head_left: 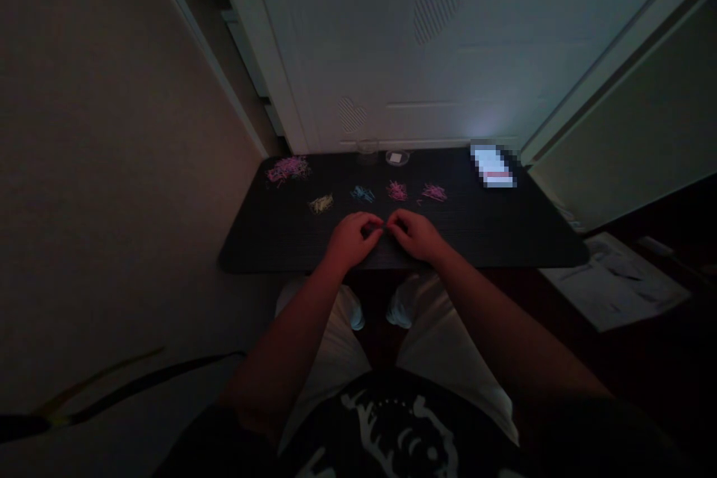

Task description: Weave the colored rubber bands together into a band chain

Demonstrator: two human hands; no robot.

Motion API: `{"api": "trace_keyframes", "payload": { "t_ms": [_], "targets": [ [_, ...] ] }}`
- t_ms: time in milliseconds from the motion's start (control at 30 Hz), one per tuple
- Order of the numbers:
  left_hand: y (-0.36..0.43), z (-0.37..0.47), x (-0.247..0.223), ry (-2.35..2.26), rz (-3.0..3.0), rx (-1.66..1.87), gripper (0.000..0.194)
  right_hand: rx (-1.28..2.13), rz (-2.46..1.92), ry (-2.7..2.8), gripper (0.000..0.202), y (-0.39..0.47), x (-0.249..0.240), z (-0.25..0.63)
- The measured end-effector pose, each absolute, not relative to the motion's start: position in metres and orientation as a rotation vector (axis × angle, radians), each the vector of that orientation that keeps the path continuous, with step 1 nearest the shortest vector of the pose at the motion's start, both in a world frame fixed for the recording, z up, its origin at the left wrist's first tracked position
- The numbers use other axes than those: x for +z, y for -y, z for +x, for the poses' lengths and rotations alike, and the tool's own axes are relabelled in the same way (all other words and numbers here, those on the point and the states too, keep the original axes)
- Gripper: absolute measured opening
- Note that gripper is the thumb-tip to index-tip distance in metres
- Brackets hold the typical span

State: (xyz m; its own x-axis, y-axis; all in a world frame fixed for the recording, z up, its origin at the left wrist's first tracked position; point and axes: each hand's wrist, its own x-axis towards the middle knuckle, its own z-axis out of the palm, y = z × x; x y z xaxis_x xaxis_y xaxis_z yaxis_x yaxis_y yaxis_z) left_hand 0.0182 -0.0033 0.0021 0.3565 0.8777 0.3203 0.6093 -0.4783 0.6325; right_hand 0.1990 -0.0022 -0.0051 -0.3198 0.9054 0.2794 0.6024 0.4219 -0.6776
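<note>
Coloured strands (287, 169), thin and tangled, lie in a mixed pile at the left end of the black table (269, 239), left of the frame's centre. Four smaller piles run across the middle of the frame: a yellow pile (321, 203) lowest and leftmost, then a blue pile (362, 194), a red-pink pile (397, 190) and a purple-pink pile (435, 193). Just below them, at the centre, my left hand (354, 237) and my right hand (415, 234) face each other over the tabletop, fingers curled and thumbs drawn toward the forefingers, the fingertips nearly meeting. I cannot tell whether my fingers grasp anything; it is too dark and small there. Above the piles, by the white door (358, 52), stand a clear container (367, 152) and a shallow clear dish (397, 157) with a white square in it. A lit, pixelated device (493, 166) lies right of centre.
</note>
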Motion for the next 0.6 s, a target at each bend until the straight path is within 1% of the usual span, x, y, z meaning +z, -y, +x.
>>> {"api": "trace_keyframes", "payload": {
  "t_ms": [200,600],
  "targets": [
    [0.0019,0.0189,0.0007,-1.305,2.2,0.914,0.014,0.626,-1.276,2.041,0.009,0.0027,-0.0042,0.1987],
    [0.0017,0.0184,0.0029,-1.32,2.223,0.898,0.016,0.635,-1.265,2.033,0.009,0.0026,-0.0039,0.199]
  ]
}}
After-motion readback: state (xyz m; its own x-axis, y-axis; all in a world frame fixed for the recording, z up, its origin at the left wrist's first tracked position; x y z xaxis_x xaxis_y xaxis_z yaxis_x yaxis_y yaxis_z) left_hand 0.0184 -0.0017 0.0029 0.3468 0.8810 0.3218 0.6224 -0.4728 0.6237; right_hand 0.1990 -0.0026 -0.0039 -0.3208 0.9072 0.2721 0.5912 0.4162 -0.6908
